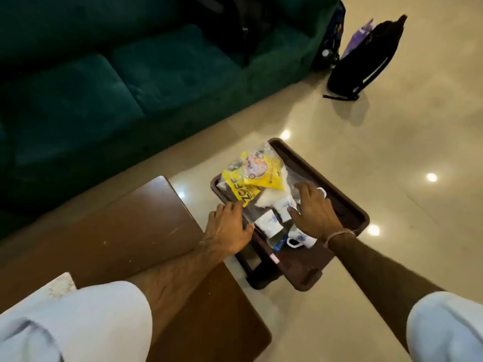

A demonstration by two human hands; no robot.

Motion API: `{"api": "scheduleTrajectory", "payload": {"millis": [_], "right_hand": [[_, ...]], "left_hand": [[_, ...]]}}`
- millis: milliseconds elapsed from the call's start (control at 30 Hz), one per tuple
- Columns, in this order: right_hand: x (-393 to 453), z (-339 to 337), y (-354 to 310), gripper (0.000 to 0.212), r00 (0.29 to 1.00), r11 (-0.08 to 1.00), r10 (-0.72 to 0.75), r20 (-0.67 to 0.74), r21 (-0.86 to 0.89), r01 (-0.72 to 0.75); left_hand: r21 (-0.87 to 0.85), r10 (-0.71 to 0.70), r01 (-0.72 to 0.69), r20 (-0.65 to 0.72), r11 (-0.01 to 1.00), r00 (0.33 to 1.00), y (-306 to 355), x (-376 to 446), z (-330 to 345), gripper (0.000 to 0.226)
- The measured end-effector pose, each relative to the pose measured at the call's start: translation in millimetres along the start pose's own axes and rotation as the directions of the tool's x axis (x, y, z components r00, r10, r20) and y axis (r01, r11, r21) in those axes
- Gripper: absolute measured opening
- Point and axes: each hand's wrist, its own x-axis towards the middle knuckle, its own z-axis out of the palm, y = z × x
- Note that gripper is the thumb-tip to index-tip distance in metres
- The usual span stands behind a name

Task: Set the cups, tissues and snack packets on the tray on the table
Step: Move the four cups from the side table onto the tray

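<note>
A dark brown tray [347, 205] sits low beside the wooden table [130, 226], over the shiny floor. Lying in it is a clear plastic bag holding yellow snack packets [258, 173], white tissues [269, 197] and white cups with blue print [269, 222]. Another cup [300, 240] lies near the tray's front. My left hand [227, 228] curls over the tray's left rim at the edge of the bag. My right hand [316, 212] is spread with fingers apart on top of the bag, covering one cup. Whether the tray rests on the floor or hangs from my grip is unclear.
A dark green sofa [104, 87] runs along the far side of the table. A black backpack [366, 61] and a purple bag [359, 37] stand on the cream floor at the back right.
</note>
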Motion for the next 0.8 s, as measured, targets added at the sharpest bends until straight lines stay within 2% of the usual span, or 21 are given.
{"api": "scheduleTrajectory", "payload": {"millis": [100,200,367,667,800], "right_hand": [[10,6,31,0.064,0.996,0.993,0.09,-0.031,-0.077,-0.092],[15,16,57,0.065,0.992,0.983,0.121,-0.022,-0.136,-0.123],[27,31,85,0.075,0.99,0.983,0.14,-0.002,-0.122,-0.139],[41,49,95,0.076,0.979,0.976,0.198,0.041,0.079,-0.201],[38,44,91,0.079,0.978,0.958,0.21,0.005,0.199,-0.206]], "left_hand": [[0.007,0.041,-0.041,0.043,0.999,0.998,26,25,22,0.056],[0.044,0.043,-0.047,0.086,0.998,0.995,49,43,40,0.054],[0.022,-0.017,0.014,0.127,1.0,0.992,59,65,60,0.057],[-0.009,-0.08,0.084,0.228,0.996,0.97,62,76,67,0.061],[-0.132,-0.095,0.125,0.213,0.983,0.972,58,71,65,0.054]]}}
